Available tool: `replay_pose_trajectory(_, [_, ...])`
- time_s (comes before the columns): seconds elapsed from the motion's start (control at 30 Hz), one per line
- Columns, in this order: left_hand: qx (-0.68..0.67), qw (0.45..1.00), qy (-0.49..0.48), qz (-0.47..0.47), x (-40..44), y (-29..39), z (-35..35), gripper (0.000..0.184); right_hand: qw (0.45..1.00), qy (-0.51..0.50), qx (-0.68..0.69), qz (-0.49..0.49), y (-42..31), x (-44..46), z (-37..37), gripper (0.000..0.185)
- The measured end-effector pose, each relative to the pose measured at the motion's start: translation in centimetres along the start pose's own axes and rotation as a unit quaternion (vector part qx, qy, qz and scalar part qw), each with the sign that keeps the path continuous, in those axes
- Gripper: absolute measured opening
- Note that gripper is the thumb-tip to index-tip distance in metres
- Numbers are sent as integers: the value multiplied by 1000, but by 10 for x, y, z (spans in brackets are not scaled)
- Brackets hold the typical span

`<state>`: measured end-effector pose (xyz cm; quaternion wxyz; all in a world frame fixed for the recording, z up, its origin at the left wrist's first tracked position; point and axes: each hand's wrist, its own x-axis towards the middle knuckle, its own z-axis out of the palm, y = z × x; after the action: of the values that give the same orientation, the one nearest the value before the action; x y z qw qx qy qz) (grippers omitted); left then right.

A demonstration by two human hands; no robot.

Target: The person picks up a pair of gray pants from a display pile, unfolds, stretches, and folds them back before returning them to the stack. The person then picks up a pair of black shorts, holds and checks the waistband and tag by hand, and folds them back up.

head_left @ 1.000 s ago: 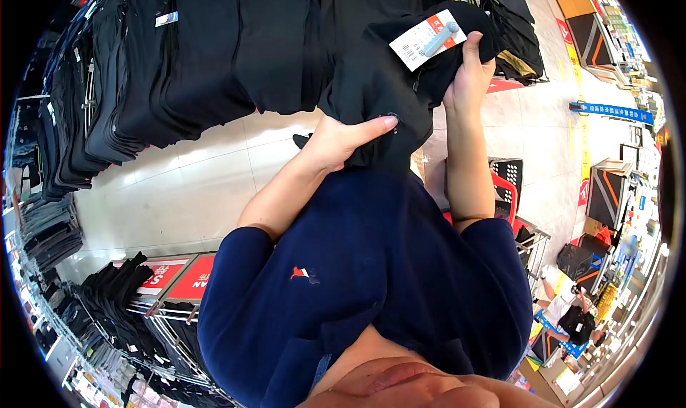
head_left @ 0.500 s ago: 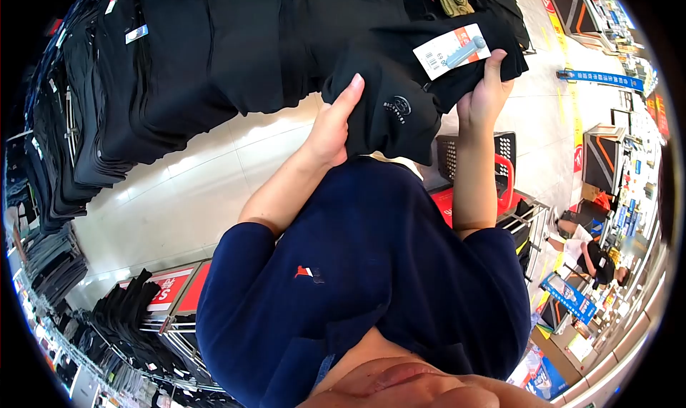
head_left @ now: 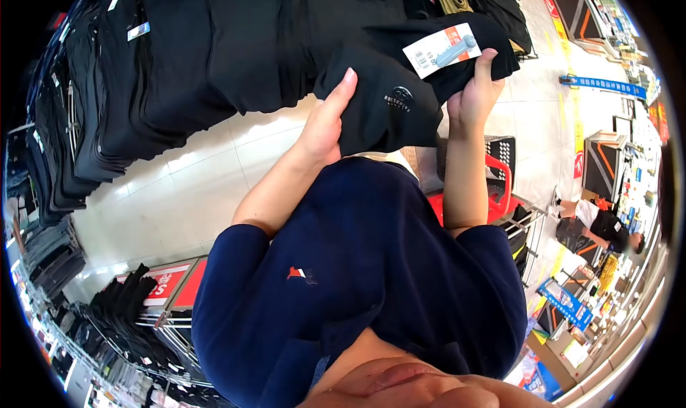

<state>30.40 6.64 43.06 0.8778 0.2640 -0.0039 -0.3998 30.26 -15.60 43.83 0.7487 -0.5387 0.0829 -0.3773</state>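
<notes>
A folded pair of black trousers (head_left: 364,108) is spread between my two hands, with a small pale round logo and lettering facing up. My left hand (head_left: 325,126) grips the near left edge, thumb on top and the other fingers hidden beneath the cloth. At the right end, my right hand (head_left: 475,97) holds the fabric, its thumb up beside the price tag (head_left: 441,51). That tag is white and orange, reads 69.00, and has a grey plastic piece lying across it. The trousers lie against a row of similar black garments (head_left: 250,43).
Black garments hang in a long rack ahead and to the left. A red and black shopping basket or cart (head_left: 500,168) stands beyond my right forearm. Behind on the left is another clothes rack (head_left: 132,294) with red signs. A person (head_left: 600,222) is farther off at right.
Both hands and the trousers have shifted slightly left. The logo panel is flatter and turned more toward me. The person in the background appears more upright and farther along the aisle.
</notes>
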Motion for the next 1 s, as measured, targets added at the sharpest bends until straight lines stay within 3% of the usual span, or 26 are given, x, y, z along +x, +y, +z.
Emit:
replay_pose_trajectory(0.37, [-7, 998, 30, 54, 11, -8, 20, 63, 996, 8, 76, 34, 2, 19, 4, 32])
replay_pose_trajectory(0.5, [52, 993, 36, 96, 13, -16, 31, 47, 995, 5, 94, 35, -7, 26, -9, 32])
replay_pose_trajectory(0.6, [106, 988, 31, 113, 15, -23, 44, 41, 998, 11, 65, 4, -15, 25, -23, 32])
replay_pose_trajectory(0.7, [127, 985, 38, 110, 16, -31, 50, 41, 996, -14, -2, -91, -18, 20, -33, 34])
replay_pose_trajectory(1.0, [128, 983, 51, 122, 17, -56, 64, 42, 992, -65, -26, -108, -31, 10, -58, 35])
